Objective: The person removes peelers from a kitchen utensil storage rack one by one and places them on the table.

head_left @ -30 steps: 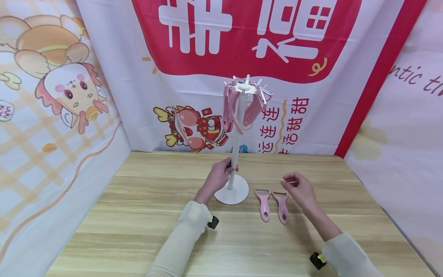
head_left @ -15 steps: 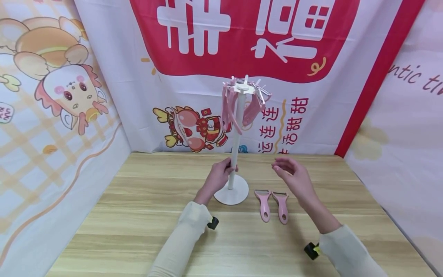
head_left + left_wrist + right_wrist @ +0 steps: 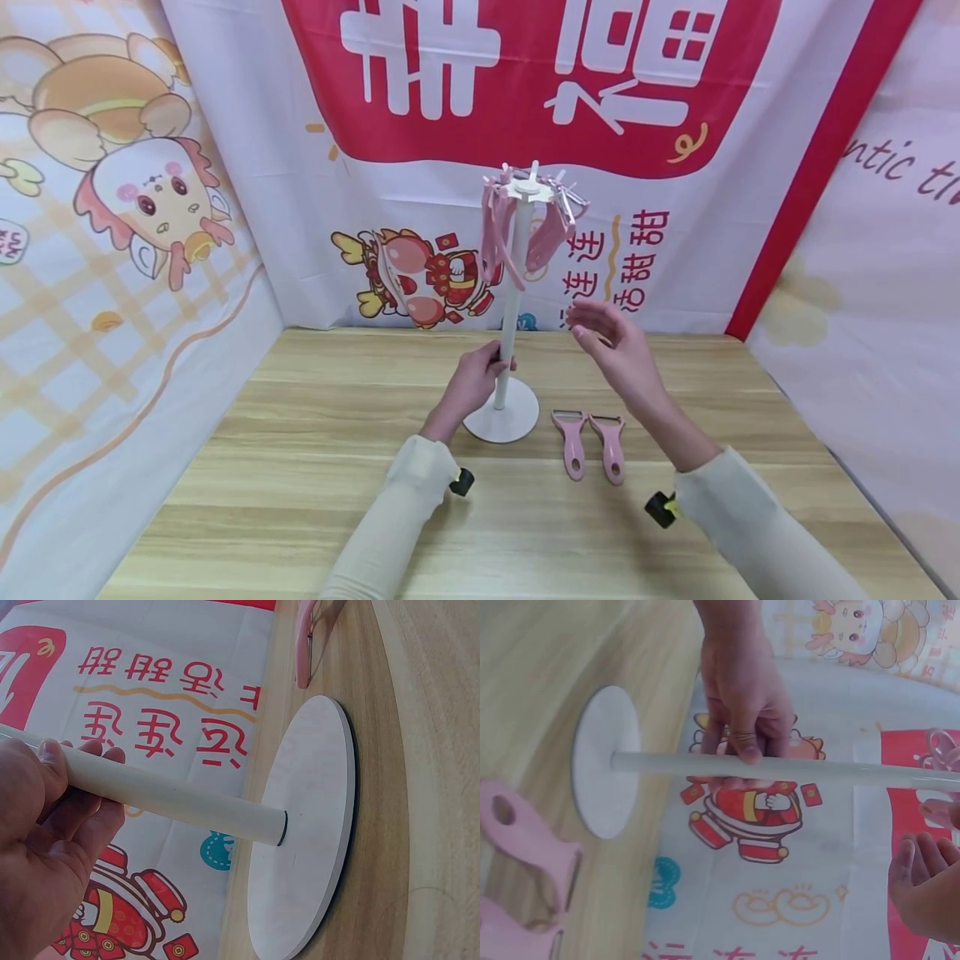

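Left hand (image 3: pixel 474 379) grips the white stand (image 3: pixel 513 317) by its pole — right hand (image 3: pixel 611 346) hovers empty beside it.
The stand is upright on the table (image 3: pixel 300 467); right fingers are loosely spread (touching nothing); two pink peelers (image 3: pixel 592 442) lie just right of its base — others (image 3: pixel 525 225) hang at its top.

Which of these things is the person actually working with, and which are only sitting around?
In use:
- tall white stand with round base, pole gripped by left hand
- pink peelers hanging at its top, right hand raised, empty, below them
- two pink peelers flat on the wooden table

Just there:
- printed cartoon backdrop
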Demonstrator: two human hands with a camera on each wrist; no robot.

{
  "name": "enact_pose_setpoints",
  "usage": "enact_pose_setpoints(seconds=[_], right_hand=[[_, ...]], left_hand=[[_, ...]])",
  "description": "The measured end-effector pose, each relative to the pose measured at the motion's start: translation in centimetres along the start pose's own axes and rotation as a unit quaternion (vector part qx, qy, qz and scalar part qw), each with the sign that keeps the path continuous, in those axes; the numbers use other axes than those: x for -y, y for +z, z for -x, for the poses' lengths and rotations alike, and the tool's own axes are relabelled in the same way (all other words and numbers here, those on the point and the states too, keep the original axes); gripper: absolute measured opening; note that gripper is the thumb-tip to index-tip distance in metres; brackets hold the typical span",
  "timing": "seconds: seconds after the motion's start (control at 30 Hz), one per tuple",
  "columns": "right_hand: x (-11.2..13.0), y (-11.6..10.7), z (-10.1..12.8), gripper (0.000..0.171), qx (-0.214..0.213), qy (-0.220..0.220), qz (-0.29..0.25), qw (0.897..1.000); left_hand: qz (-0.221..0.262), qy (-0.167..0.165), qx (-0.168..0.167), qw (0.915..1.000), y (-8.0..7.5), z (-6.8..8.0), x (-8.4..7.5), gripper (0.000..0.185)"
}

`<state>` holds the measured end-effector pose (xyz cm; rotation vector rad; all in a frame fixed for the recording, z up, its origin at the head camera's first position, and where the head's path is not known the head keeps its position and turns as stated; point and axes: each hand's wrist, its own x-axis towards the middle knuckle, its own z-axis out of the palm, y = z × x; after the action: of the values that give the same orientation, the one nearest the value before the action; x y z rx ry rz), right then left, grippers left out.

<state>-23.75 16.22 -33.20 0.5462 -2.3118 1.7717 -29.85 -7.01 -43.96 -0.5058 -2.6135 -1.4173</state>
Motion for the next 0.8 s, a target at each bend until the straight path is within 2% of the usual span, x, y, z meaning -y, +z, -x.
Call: enact_pose_setpoints(seconds=[0.3,0.8], right_hand=[[1.4,0.2,-1.7,0.042,-0.013,-0.06,-0.026,0.998],[3.9,0.3,-4.4,0.042,-0.036,-0.113,-0.05,0.992]], left_hand=[[-0.004,0.013,-0.002,0.9999,-0.1,0.1,0.0,0.014],[-0.012,0.023,0.0,0.9997,-0.2,0.1,-0.2,0.013]])
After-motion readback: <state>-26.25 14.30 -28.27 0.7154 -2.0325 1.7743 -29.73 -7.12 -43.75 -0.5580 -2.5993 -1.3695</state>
